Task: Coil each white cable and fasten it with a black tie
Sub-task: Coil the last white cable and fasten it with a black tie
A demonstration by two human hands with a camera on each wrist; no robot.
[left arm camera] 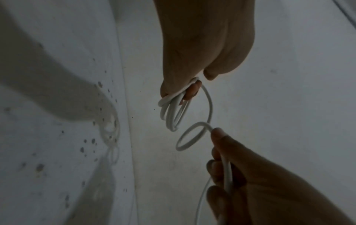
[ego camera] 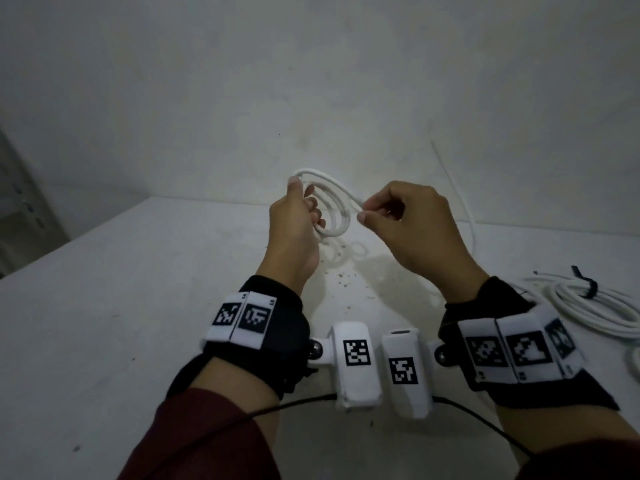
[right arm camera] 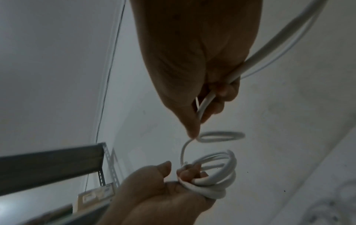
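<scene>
Two hands are up above a white table [ego camera: 138, 306]. The left hand [ego camera: 294, 230] holds a coil [ego camera: 332, 206] of white cable. Its fingers [right arm camera: 187, 172] are curled through the loops, and the thumb [right arm camera: 163, 166] sticks up beside them. The coil has about four or five loops, and it hangs in the air, not touching the table.

The right hand [ego camera: 408, 226] pinches the same cable [right arm camera: 204, 106] between thumb and finger, just beside the coil. One small new loop [left arm camera: 189, 136] sits between the two hands. From the right hand the cable runs off to the right and up, then drops down to the table [ego camera: 460, 199].

One more cable [ego camera: 595, 310] lies on the table at the right, near the right wrist. It is in a bundle, and one black tie [ego camera: 587, 284] is wrapped around it. So there are two cables: one in the hands and one tied on the table.

Each wrist wears one black band [ego camera: 277, 327] with white tags.
</scene>
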